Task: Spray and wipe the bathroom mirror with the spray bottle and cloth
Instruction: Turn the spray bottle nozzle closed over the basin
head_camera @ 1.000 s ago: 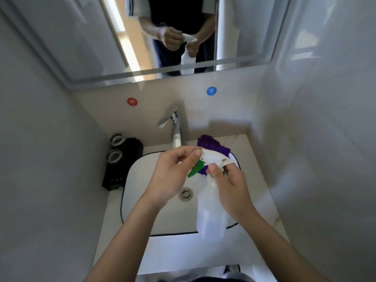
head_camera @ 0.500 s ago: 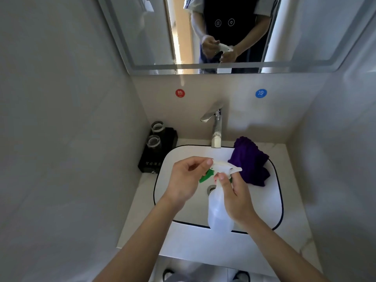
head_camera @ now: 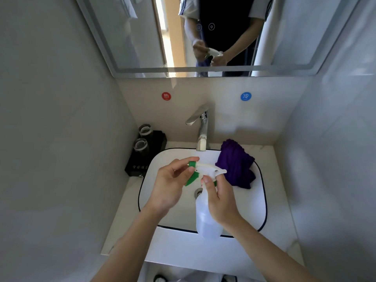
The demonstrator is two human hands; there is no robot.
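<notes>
Since a moment ago, the left hand [head_camera: 168,186] has shifted to pinch the green nozzle at the spray bottle [head_camera: 206,216] head. Above, the mirror [head_camera: 132,37] hangs; below, the sink [head_camera: 252,210] holds the purple cloth [head_camera: 236,165] on its right rim. Held over the basin, the bottle's neck is gripped by the right hand [head_camera: 220,200].

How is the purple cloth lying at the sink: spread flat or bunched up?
Bunched up. The purple cloth sits in crumpled folds on the back right rim of the sink, partly draped into the basin; neither hand touches it.
</notes>
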